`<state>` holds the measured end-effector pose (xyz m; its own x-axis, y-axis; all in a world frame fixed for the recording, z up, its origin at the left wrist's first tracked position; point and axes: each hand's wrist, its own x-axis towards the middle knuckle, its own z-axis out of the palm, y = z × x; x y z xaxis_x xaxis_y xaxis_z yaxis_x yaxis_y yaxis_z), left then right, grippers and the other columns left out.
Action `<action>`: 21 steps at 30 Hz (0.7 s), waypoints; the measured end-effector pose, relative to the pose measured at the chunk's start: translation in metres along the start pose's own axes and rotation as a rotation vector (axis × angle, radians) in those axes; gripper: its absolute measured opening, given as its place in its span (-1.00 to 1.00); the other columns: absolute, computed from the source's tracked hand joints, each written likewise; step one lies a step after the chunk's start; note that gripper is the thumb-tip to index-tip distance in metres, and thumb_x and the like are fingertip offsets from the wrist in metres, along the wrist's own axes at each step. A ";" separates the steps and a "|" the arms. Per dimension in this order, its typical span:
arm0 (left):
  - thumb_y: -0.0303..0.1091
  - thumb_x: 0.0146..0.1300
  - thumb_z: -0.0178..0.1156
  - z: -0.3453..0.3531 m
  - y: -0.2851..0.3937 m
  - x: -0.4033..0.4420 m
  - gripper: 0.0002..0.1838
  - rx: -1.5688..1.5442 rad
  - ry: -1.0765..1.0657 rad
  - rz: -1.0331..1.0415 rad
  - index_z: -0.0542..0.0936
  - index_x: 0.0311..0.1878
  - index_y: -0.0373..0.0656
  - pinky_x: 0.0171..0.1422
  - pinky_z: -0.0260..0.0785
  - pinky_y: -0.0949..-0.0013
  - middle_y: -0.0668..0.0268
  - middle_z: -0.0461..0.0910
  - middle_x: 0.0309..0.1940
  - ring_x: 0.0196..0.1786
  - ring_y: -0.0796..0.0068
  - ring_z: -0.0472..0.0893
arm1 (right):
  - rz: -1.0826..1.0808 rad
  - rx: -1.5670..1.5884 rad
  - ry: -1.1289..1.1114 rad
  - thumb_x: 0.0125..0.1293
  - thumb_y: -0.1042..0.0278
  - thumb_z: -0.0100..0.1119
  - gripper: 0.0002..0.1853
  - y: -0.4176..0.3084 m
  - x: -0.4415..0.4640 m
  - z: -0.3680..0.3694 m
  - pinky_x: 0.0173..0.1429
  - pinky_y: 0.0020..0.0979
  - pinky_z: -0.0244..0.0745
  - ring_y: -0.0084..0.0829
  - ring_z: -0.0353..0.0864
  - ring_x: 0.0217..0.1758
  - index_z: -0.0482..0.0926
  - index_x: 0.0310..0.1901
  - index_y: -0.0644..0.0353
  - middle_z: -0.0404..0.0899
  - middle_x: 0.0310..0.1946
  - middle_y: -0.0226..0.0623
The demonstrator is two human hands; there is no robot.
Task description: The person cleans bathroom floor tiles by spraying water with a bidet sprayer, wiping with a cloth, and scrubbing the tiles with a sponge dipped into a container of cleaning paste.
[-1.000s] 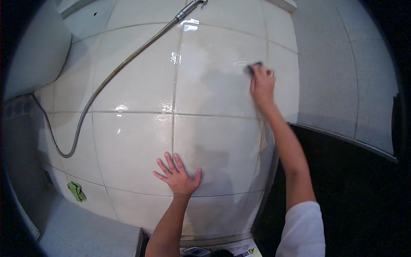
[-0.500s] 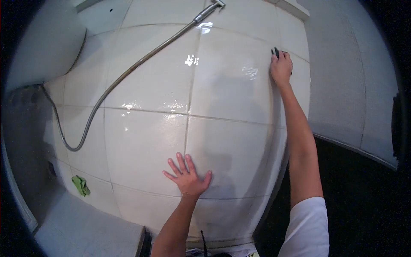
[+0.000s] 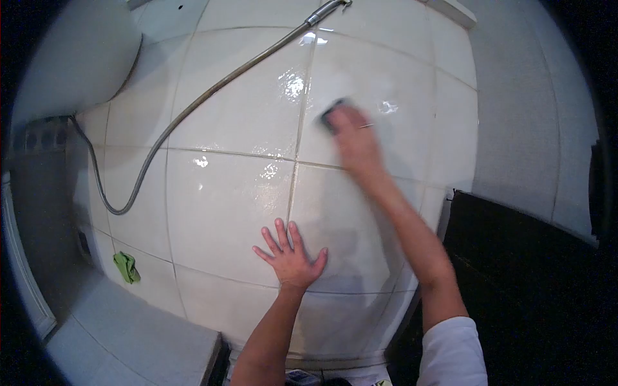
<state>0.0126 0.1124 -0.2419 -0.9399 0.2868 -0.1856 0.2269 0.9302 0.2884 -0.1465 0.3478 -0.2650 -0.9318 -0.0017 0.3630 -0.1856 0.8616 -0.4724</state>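
My left hand [image 3: 295, 260] lies flat on the wet white tiles [image 3: 225, 212], with fingers spread and nothing in it. Up and to the right, my right hand [image 3: 357, 138] is closed around a small dark scrubber [image 3: 331, 116] pressed to the tiled surface. Motion smears this hand and the scrubber, so whether it is a brush or a pad I cannot tell. Water glistens on the tiles around both hands.
A metal shower hose [image 3: 209, 93] curves across the tiles, ending in a metal sprayer [image 3: 325, 11] at the top. A crumpled green cloth [image 3: 127, 267] lies lower left. A rounded white fixture [image 3: 77, 58] bulges at upper left; a dark panel [image 3: 515, 276] stands at right.
My right hand has swept left and slightly down with the scrubber, away from the right edge of the tiles. My left hand stays flat in place; the view has shifted slightly.
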 end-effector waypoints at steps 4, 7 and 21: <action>0.24 -0.02 0.19 -0.002 0.003 -0.004 0.10 0.044 -0.038 0.009 -0.02 0.46 -0.23 0.29 -0.51 -0.56 -0.03 -0.19 0.49 0.49 -0.31 -0.28 | 0.205 -0.319 -0.138 0.19 0.41 0.08 -0.56 -0.022 -0.033 -0.019 0.28 0.00 0.20 0.03 0.31 0.19 0.42 0.14 0.24 0.34 0.22 -0.06; 0.24 -0.02 0.19 -0.003 0.003 0.002 0.10 0.033 -0.032 0.005 -0.03 0.46 -0.22 0.29 -0.50 -0.57 -0.02 -0.21 0.49 0.49 -0.30 -0.28 | 0.163 -0.312 -0.206 0.19 0.38 0.10 -0.56 -0.043 -0.024 -0.020 0.21 0.00 0.22 0.03 0.32 0.14 0.42 0.14 0.22 0.35 0.20 -0.14; 0.22 -0.02 0.19 -0.002 0.001 0.002 0.10 0.040 -0.015 0.020 -0.04 0.47 -0.20 0.28 -0.46 -0.58 -0.01 -0.22 0.50 0.49 -0.30 -0.27 | 0.308 -0.358 -0.007 0.21 0.40 0.06 -0.70 -0.017 0.035 -0.007 0.09 -0.07 0.27 -0.04 0.33 0.06 0.47 -0.02 0.27 0.37 0.04 -0.23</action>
<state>0.0108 0.1136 -0.2402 -0.9314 0.3080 -0.1940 0.2556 0.9328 0.2540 -0.1741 0.3367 -0.2389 -0.9291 0.2788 0.2430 0.2177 0.9434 -0.2501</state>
